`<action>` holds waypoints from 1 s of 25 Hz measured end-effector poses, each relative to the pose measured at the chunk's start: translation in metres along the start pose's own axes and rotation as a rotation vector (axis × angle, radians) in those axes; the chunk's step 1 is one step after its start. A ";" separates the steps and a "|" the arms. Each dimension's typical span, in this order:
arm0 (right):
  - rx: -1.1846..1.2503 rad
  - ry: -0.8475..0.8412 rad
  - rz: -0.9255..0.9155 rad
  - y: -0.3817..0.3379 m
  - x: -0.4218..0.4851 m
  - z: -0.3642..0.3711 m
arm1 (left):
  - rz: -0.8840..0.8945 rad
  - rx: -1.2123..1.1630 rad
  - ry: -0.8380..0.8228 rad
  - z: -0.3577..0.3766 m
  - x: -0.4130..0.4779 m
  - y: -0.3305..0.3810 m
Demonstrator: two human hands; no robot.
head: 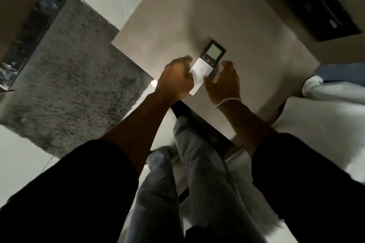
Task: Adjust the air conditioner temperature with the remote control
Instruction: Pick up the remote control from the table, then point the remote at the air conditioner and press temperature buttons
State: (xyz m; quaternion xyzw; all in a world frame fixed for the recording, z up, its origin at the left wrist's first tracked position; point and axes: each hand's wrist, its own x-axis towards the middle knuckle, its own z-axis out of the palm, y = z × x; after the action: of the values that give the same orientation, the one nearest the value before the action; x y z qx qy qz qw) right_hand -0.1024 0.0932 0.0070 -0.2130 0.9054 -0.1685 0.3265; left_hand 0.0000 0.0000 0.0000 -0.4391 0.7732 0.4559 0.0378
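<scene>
Head view is showing the remote (205, 65) lying on the surface (256, 55), left hand (174, 80) curling loosely beside it, right hand (224, 81) spreading released; a hasty grab risks knocking it away.

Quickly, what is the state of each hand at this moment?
Left hand: curled at the left edge of the remote control; a grip cannot be told.
Right hand: open, fingers spread, beside the remote, holding nothing.

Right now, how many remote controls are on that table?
1. The remote control lies on the pale table, between the left hand and the right hand. No other shows, though the arms hide part of the table.
</scene>
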 end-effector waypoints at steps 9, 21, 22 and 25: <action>0.250 0.038 0.084 -0.005 0.011 0.032 | -0.192 -0.058 0.023 0.019 0.020 -0.002; 0.559 -0.234 -0.276 -0.216 -0.115 -0.024 | -0.346 -0.672 0.501 -0.213 -0.132 0.019; 0.610 -0.269 -0.314 -0.243 -0.137 -0.033 | -0.319 -0.679 0.562 -0.242 -0.155 0.025; 0.657 -0.388 -0.468 -0.329 -0.200 -0.064 | -0.200 -0.673 0.711 -0.330 -0.225 0.050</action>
State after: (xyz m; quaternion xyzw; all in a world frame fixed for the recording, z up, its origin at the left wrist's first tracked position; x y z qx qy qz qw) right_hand 0.0847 -0.0775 0.3039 -0.3246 0.6532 -0.4735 0.4938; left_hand 0.2147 -0.0891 0.3287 -0.6273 0.5023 0.4964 -0.3284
